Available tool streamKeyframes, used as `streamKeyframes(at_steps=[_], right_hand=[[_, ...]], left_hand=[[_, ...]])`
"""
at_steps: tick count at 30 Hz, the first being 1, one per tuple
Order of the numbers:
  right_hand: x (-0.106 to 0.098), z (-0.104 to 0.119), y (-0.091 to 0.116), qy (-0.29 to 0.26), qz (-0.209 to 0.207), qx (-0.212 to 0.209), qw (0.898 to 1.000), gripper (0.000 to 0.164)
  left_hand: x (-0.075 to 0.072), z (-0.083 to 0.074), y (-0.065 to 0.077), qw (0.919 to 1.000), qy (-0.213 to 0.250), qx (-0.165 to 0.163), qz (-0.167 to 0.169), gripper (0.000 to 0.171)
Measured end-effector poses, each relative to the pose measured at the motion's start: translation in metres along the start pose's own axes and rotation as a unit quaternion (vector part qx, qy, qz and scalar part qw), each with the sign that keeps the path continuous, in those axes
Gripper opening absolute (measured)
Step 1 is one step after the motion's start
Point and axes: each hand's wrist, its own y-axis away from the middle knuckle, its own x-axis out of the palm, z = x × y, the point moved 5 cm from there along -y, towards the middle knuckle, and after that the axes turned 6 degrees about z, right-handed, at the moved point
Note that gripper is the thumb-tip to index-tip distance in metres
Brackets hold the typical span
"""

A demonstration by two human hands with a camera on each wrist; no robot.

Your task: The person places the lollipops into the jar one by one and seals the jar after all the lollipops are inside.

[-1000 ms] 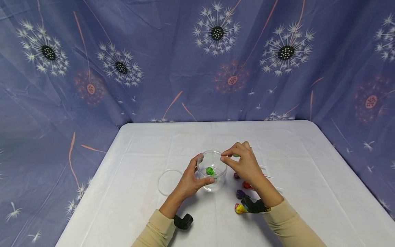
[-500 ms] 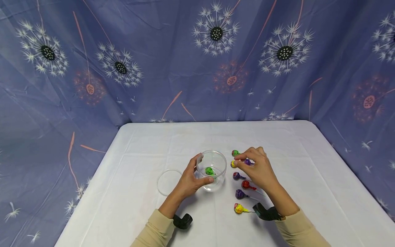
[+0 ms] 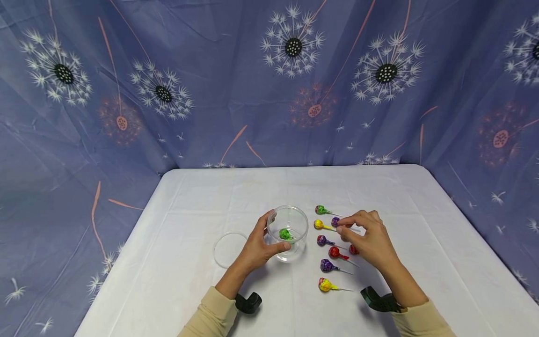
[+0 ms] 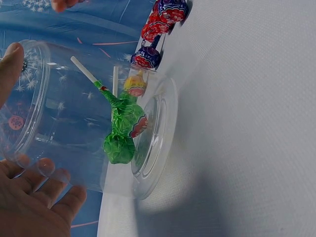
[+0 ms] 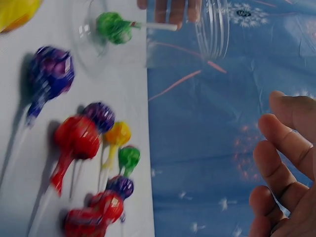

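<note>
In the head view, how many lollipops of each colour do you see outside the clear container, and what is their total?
Green lollipop: 1
Yellow lollipops: 2
Purple lollipops: 3
Red lollipops: 2
Total in this view: 8

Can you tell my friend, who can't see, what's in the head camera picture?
A person's left hand grips a clear, round plastic jar holding green-wrapped candy, while the right hand hovers near purple, red, yellow and green wrapped lollipops on a white cloth-covered table. Behind hangs a blue dandelion-print curtain.
</note>
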Motion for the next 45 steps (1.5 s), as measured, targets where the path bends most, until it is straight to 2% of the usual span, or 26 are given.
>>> streamKeyframes(at_steps=[7, 9, 14, 16, 18, 25, 38, 45], right_hand=[[-0.004, -0.021, 0.013, 0.03, -0.007, 0.015, 0.999, 0.011], [-0.004, -0.026, 0.016, 0.036, -0.009, 0.021, 0.999, 0.012], [-0.007, -0.038, 0.024, 0.045, -0.006, 0.038, 0.998, 0.015], [-0.008, -0.042, 0.026, 0.05, -0.004, 0.044, 0.998, 0.017], [-0.01, -0.047, 0.028, 0.055, -0.004, 0.049, 0.997, 0.018], [-0.015, -0.061, 0.035, 0.065, -0.012, 0.038, 0.997, 0.019], [-0.013, -0.092, 0.045, 0.074, 0.025, 0.063, 0.995, 0.023], [-0.009, -0.108, 0.049, 0.087, 0.07, 0.103, 0.988, 0.023]], left_hand=[[0.0, -0.001, 0.001, 1.0, 0.001, 0.001, -0.002, 0.091], [-0.001, -0.009, 0.003, 1.0, 0.004, -0.005, 0.001, 0.09], [0.0, -0.009, 0.003, 0.9999, 0.006, -0.013, 0.003, 0.09], [0.001, 0.0, 0.0, 1.0, 0.002, -0.008, 0.001, 0.091], [0.0, 0.0, 0.0, 1.0, -0.001, -0.009, 0.001, 0.092], [-0.001, 0.001, 0.0, 0.9998, -0.004, -0.02, 0.001, 0.094], [-0.001, 0.001, 0.0, 0.9998, 0.001, -0.018, 0.001, 0.094], [0.0, 0.001, 0.0, 0.9999, -0.001, -0.017, 0.002, 0.094]])
